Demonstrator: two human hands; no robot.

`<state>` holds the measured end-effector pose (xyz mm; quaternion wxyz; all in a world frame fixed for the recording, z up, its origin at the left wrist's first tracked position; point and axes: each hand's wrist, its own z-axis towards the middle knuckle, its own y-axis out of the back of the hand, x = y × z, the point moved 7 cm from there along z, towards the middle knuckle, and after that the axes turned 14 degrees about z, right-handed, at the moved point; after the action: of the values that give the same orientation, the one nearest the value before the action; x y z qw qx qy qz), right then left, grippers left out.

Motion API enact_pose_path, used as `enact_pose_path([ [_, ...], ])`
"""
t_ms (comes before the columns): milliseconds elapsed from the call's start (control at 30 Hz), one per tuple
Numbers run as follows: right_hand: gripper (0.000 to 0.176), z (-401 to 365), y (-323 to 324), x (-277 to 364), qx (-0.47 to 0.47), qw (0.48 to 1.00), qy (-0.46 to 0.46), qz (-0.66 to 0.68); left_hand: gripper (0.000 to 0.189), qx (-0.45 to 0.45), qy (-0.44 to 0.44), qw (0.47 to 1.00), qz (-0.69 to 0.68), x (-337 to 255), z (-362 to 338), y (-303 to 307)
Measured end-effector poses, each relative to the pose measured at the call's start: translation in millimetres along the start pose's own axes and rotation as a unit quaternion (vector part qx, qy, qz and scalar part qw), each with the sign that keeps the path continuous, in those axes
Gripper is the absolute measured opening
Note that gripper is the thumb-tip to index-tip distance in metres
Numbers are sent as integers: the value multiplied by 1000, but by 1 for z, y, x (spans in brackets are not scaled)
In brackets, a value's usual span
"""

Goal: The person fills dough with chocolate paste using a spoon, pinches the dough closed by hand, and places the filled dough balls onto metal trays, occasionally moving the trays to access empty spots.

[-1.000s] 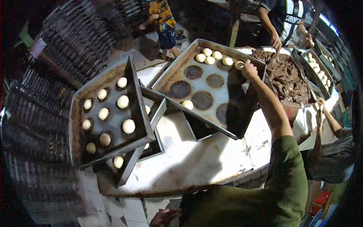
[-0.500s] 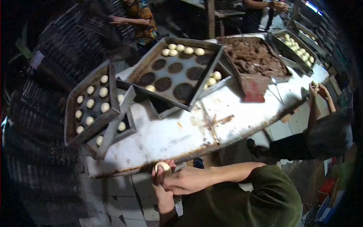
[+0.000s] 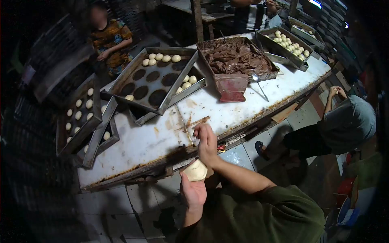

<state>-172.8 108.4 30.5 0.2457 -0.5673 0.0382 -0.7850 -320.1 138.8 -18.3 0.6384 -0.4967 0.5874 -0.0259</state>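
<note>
My left hand (image 3: 193, 193) is palm up below the table's front edge and holds a pale flattened piece of dough (image 3: 195, 170). My right hand (image 3: 207, 141) is just above it, at the edge of the white table (image 3: 243, 106), fingers curled upward. Whether it pinches anything is unclear. A dark baking tray (image 3: 160, 101) with a few dough balls (image 3: 162, 58) along its far side rests tilted on the table beyond my hands. A large tray of brown filling (image 3: 237, 56) lies further right, with a red tub (image 3: 231, 87) in front of it.
Stacked trays of dough balls (image 3: 79, 115) lean at the table's left end. Another tray full of dough balls (image 3: 285, 40) sits at the far right. A person in a grey shirt (image 3: 348, 121) crouches at the right. Another in a patterned shirt (image 3: 109, 38) stands behind the table.
My view swung right and the table slid left. The dough went from a round ball pinched in both hands to a flattened piece in my left palm. My right hand lifted off it.
</note>
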Motion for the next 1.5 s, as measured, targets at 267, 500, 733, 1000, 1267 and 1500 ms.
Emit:
enact_pose_path([
  [267,55,183,249,-35,-173,793,195,-550,32,99,147,979,104,79,66,-62],
  [500,43,187,274,-60,-37,951,88,-293,37,84,125,957,248,192,191,-164],
  [733,31,307,320,-32,42,847,22,-529,50,257,222,930,141,230,191,-270],
  [1000,15,404,372,-54,88,662,-84,-739,40,136,192,970,56,188,229,-275],
  [1267,19,333,292,-25,204,930,-170,-253,39,4,139,989,45,171,283,-257],
  [1500,60,256,254,-15,197,926,196,-254,42,114,177,945,-251,132,273,-296],
])
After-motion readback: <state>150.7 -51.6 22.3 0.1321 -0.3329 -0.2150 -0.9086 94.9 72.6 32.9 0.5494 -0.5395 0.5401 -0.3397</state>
